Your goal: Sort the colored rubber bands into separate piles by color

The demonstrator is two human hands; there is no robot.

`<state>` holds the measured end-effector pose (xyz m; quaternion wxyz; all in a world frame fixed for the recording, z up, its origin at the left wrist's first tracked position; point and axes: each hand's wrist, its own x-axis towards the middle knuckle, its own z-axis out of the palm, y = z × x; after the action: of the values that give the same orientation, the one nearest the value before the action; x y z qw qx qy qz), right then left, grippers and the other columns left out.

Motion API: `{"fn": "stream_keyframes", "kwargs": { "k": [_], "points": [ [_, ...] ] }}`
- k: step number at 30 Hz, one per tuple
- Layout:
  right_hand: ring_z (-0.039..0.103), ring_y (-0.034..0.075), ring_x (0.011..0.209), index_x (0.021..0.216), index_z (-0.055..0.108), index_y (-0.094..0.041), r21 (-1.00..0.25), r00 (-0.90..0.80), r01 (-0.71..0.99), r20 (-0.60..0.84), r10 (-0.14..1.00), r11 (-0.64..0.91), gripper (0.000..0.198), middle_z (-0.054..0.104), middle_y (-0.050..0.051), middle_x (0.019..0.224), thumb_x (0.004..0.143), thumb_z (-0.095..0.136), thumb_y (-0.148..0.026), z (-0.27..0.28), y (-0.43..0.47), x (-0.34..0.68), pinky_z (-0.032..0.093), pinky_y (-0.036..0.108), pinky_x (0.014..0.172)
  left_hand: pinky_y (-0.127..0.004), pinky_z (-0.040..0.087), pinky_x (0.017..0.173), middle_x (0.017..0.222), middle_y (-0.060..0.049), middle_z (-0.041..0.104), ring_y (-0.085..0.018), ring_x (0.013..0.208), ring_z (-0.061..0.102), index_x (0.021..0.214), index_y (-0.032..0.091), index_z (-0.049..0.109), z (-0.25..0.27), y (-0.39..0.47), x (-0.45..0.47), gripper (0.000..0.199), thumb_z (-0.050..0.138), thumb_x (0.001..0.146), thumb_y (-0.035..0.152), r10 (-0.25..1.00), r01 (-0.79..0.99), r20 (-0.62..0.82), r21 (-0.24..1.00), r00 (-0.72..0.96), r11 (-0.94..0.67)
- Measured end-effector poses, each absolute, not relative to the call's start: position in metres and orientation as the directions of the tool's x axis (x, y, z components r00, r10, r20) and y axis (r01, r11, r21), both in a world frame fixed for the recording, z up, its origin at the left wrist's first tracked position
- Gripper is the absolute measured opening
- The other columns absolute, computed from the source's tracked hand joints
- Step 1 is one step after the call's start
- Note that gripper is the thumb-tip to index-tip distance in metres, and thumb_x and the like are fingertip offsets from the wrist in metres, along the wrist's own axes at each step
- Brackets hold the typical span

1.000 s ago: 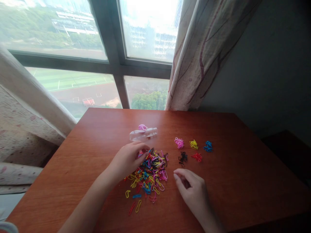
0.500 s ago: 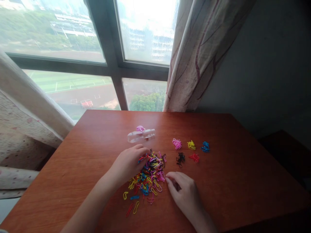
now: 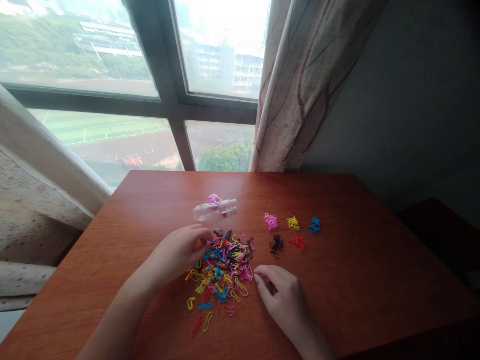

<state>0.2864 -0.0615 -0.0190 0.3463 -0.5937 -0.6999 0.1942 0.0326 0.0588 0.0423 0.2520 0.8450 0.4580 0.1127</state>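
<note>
A loose heap of small rubber bands (image 3: 227,267) in yellow, pink, blue, red and black lies on the wooden table. At the heap's upper left edge is my left hand (image 3: 183,252), its fingers curled with thumb and fingertips close together; I cannot make out what is between them. My right hand (image 3: 279,295) rests at the heap's right side, thumb and index finger pinched beside some pink bands; anything in the pinch is too small to tell. Right of the heap are sorted piles: pink (image 3: 271,221), yellow (image 3: 293,223), blue (image 3: 315,225), black (image 3: 277,243) and red (image 3: 298,243).
Behind the heap a clear plastic bottle-shaped container (image 3: 212,210) lies on its side, with a pink piece (image 3: 214,199) against it. The table (image 3: 360,280) ends at a window with curtains (image 3: 285,100) beside it. A few single bands lie near the front.
My left hand has moved left, from over the heap to its left edge, uncovering more bands. The right hand has stayed put. The view has shifted slightly.
</note>
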Motion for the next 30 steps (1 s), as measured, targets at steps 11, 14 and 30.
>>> {"fn": "stream_keyframes", "kwargs": {
  "k": [11, 14, 30],
  "points": [
    [0.062, 0.015, 0.060, 0.086, 0.069, -0.021, -0.662, -0.063, 0.709, 0.286, 0.956, 0.245, 0.016, 0.068, 0.002, 0.071, 0.093, 0.054, -0.018, -0.018, -0.060, 0.286, 0.047, 0.022, 0.060, -0.026, 0.045, 0.067, 0.088, -0.004, 0.072, -0.020, 0.076, 0.066, 0.087, 0.023, 0.073, 0.038, 0.057, 0.044, 0.015, 0.059, 0.083, 0.018, 0.807, 0.716, -0.049, 0.496, 0.589, -0.492],
    [0.062, 0.015, 0.061, 0.086, 0.069, -0.021, -0.668, -0.060, 0.706, 0.276, 0.959, 0.236, 0.016, 0.068, 0.002, 0.072, 0.093, 0.054, -0.019, -0.018, -0.061, 0.286, 0.046, 0.023, 0.061, -0.025, 0.044, 0.065, 0.086, -0.004, 0.072, -0.019, 0.072, 0.065, 0.085, 0.022, 0.072, 0.038, 0.058, 0.044, 0.014, 0.059, 0.082, 0.018, 0.813, 0.719, -0.035, 0.491, 0.581, -0.493],
    [0.062, 0.015, 0.064, 0.084, 0.067, -0.022, -0.702, -0.048, 0.672, 0.275, 0.960, 0.235, 0.016, 0.068, 0.000, 0.071, 0.091, 0.055, -0.016, -0.017, -0.059, 0.286, 0.043, 0.023, 0.062, -0.026, 0.048, 0.070, 0.091, -0.004, 0.069, -0.017, 0.079, 0.064, 0.092, 0.022, 0.072, 0.061, 0.054, 0.105, 0.016, 0.059, 0.086, 0.015, 0.711, 0.526, 0.137, 0.580, 0.690, -0.622]
  ]
}}
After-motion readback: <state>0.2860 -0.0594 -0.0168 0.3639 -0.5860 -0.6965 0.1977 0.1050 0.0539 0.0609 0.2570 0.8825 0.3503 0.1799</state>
